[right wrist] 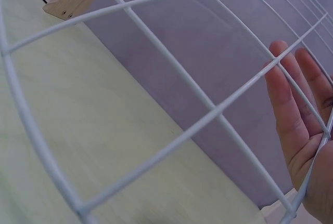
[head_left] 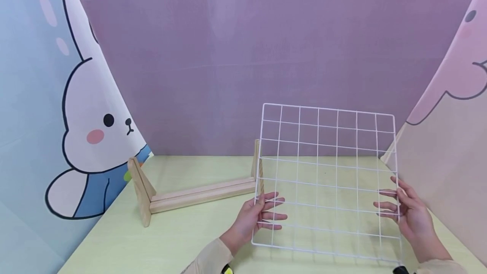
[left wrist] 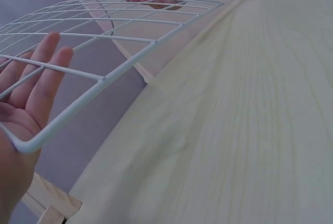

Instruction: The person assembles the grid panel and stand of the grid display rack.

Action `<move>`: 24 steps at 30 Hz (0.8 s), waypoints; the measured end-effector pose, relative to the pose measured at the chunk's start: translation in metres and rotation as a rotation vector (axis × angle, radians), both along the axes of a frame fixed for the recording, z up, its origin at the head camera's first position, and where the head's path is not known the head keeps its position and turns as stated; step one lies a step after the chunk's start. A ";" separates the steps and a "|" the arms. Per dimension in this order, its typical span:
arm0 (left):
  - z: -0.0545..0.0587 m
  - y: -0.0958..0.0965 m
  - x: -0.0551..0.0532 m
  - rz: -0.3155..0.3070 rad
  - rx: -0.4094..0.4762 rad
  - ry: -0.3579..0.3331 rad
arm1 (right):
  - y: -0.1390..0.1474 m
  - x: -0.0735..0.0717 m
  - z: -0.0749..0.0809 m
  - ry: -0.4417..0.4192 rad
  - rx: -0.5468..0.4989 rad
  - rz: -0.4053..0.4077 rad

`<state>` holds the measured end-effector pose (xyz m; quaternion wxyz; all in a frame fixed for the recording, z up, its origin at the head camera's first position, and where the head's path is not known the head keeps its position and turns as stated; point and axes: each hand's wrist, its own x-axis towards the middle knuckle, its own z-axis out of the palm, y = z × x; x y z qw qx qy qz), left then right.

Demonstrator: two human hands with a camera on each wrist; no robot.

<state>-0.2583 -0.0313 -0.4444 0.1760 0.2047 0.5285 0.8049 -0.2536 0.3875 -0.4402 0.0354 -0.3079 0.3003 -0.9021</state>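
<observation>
A white wire grid panel is held up in front of me, tilted, over the right part of the table. My left hand grips its left edge low down, thumb in front and fingers spread behind the wires. On the opposite side my right hand holds the right edge, its fingers reaching behind the grid. The left wrist view shows the panel's lower corner lying across the left palm. A wooden stand with two upright ends joined by a crossbar sits on the table, left of the panel, one end partly behind it.
The pale wood-grain table runs back to a purple cloth backdrop. Printed cloth with a cartoon rabbit hangs along the left. Another printed cloth borders the right side, close to my right hand.
</observation>
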 end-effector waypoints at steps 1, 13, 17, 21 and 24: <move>0.000 0.000 0.000 0.002 0.000 0.007 | -0.001 0.000 0.001 0.004 -0.004 -0.007; -0.004 -0.004 0.004 0.007 0.009 0.061 | -0.006 0.001 0.004 0.034 -0.076 -0.025; -0.005 -0.005 0.005 0.013 0.006 0.078 | -0.007 0.000 0.002 0.045 -0.086 -0.031; -0.006 -0.005 0.005 0.027 0.008 0.076 | -0.008 -0.001 0.001 0.041 -0.082 -0.052; -0.007 -0.005 0.005 0.038 0.013 0.078 | -0.008 -0.002 0.001 0.037 -0.077 -0.063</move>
